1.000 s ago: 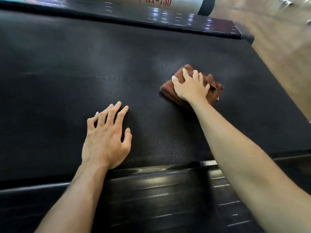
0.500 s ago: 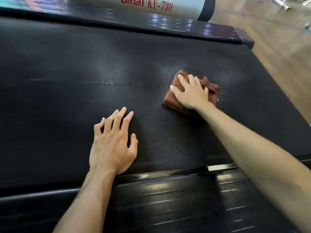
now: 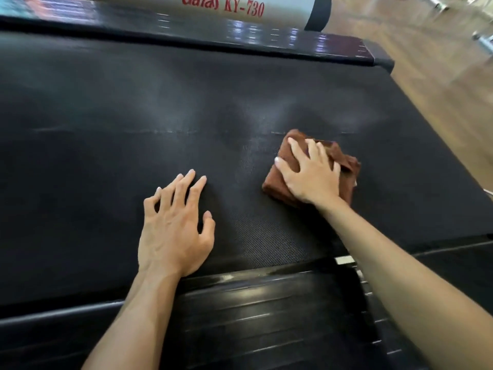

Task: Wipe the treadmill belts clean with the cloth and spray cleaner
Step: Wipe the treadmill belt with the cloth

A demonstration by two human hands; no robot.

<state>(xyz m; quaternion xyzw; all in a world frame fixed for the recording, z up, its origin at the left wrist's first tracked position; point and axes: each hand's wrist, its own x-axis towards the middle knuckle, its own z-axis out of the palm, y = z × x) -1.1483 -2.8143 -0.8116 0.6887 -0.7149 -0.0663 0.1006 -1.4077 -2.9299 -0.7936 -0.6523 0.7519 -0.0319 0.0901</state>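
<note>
- Since the earlier frames, the right hand (image 3: 310, 173) and the brown cloth (image 3: 346, 166) under it had slid back along the belt (image 3: 106, 156), nearer the person and closer to the left hand (image 3: 173, 222).
- The left hand had stayed planted near the belt's near edge, with its fingers a little more bent than before.
- The right hand's grip was released: the fingers lay spread and fairly straight across the top of the folded cloth, pressing it flat on the belt rather than curling round it.
- The left hand's grip was likewise released, holding nothing; its fingertips and the heel of the palm touched the belt, the knuckles arched.
- The cloth sat on the right half of the belt, apart from the left hand.
- Pale hazy streaks showed on the belt beyond the cloth.
- A dark ribbed side rail (image 3: 253, 316) ran along the near edge, and a pale tube (image 3: 280, 9) lettered "KY-730" lay beyond the far rail.
- Wooden floor (image 3: 440, 89) showed at the right.
</note>
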